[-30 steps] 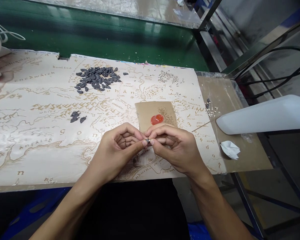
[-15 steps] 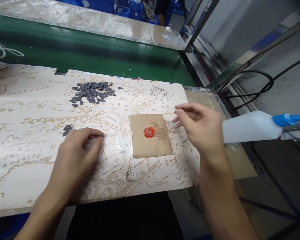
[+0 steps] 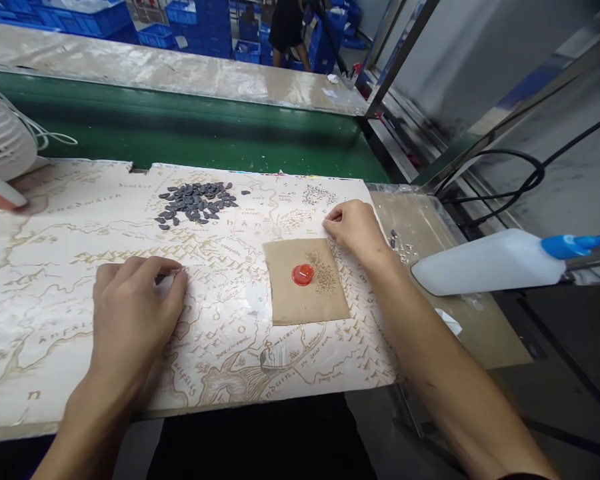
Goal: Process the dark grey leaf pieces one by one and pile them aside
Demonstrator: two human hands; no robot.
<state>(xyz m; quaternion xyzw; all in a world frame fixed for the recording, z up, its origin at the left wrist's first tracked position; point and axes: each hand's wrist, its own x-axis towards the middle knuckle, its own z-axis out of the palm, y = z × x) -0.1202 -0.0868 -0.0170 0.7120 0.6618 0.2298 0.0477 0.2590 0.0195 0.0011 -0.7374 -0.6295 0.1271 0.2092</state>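
My left hand (image 3: pixel 137 300) rests on the map-printed sheet (image 3: pixel 220 287), fingers curled together; a bit of a dark piece shows between thumb and fingers. My right hand (image 3: pixel 353 227) is pinched just above the brown card (image 3: pixel 287 300), near its upper right corner; what the fingertips hold, if anything, is too small to make out. On the card lie a glossy red disc (image 3: pixel 303 274) and a scatter of tiny brown specks (image 3: pixel 325 273). A pile of dark flat pieces (image 3: pixel 197 201) lies at the upper left, and small specks (image 3: pixel 320 195) lie beyond my right hand.
A white bottle with a blue nozzle (image 3: pixel 490 261) lies at the right. At the left edge stands a white fan (image 3: pixel 5 137). Behind the sheet runs a green belt (image 3: pixel 195 133). Blue crates (image 3: pixel 93 19) and a person (image 3: pixel 287 30) are in the background.
My right hand has moved left and away from me, its fingers now closed together. The view has tilted up a little. My left hand now covers the small group of dark pieces.
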